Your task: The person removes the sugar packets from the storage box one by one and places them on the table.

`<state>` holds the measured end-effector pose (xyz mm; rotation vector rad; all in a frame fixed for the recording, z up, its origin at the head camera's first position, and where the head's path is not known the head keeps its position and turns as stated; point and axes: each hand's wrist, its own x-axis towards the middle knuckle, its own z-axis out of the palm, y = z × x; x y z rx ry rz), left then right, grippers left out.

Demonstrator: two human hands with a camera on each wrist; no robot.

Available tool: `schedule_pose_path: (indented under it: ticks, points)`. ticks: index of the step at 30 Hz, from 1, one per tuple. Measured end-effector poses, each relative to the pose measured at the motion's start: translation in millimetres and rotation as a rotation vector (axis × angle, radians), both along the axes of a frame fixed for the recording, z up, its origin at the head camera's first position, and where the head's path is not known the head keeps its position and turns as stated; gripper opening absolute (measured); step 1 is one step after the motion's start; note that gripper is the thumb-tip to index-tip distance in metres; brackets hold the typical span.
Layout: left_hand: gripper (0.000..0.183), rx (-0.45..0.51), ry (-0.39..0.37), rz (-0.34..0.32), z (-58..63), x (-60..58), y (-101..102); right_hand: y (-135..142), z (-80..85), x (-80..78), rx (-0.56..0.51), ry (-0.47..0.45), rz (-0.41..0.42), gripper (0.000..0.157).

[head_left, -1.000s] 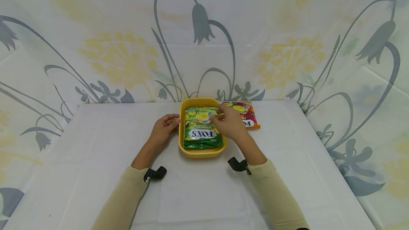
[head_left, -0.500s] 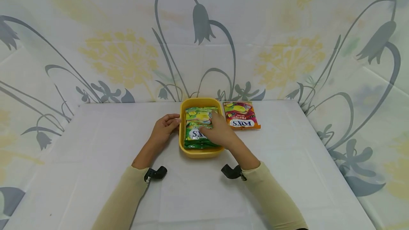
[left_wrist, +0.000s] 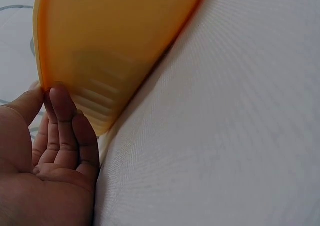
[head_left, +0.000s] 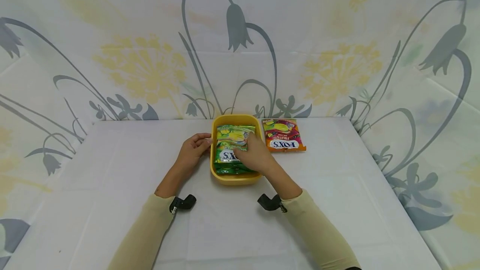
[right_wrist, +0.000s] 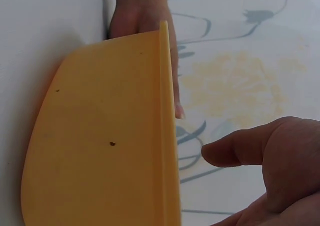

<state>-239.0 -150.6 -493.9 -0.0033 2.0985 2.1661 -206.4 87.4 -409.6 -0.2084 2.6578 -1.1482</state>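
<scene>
A yellow plastic tray (head_left: 236,181) stands on the white-covered table. My left hand (head_left: 191,151) pinches its left rim, thumb on one side and fingers on the other; the left wrist view shows this hand (left_wrist: 55,151) close up. Inside lies a green Fox's candy packet (head_left: 226,145), with another green packet (head_left: 230,171) showing from under its near edge. My right hand (head_left: 256,155) reaches over the right rim onto the upper packet, thumb across its front. Its fingertips are hidden, and I cannot tell whether they grip the packet.
A red and orange Fox's candy packet (head_left: 283,136) lies flat just right of the tray, by the table's back edge. Behind the table (head_left: 123,157) hangs a flower-patterned cloth (head_left: 150,70), which also rises at both sides.
My right hand has moved left and nearer, from the tray's right rim onto the upper green packet, uncovering the red packet. That green packet has shifted slightly left. My left hand stays put.
</scene>
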Motion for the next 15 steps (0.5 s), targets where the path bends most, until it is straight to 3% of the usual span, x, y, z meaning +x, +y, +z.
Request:
schedule_pose_path:
  ticks: [2, 6, 8, 15]
  points:
    - [0.037, -0.003, -0.002, 0.002, -0.3, -0.1, -0.2, -0.8, -2.4, -1.5, 0.022, 0.0, 0.0, 0.064]
    - [0.036, 0.0, 0.001, 0.004, -1.3, 0.4, -0.5, -2.1, -7.3, -3.5, 0.074, -0.004, 0.007, 0.079]
    - [0.036, 0.004, 0.003, 0.003, -1.3, 0.8, -0.8, -2.5, -8.8, -3.9, 0.056, -0.007, -0.002, 0.084]
    - [0.037, 0.026, 0.019, -0.009, -0.7, 0.4, -1.4, 1.9, -9.8, -6.1, -0.056, 0.059, -0.046, 0.076]
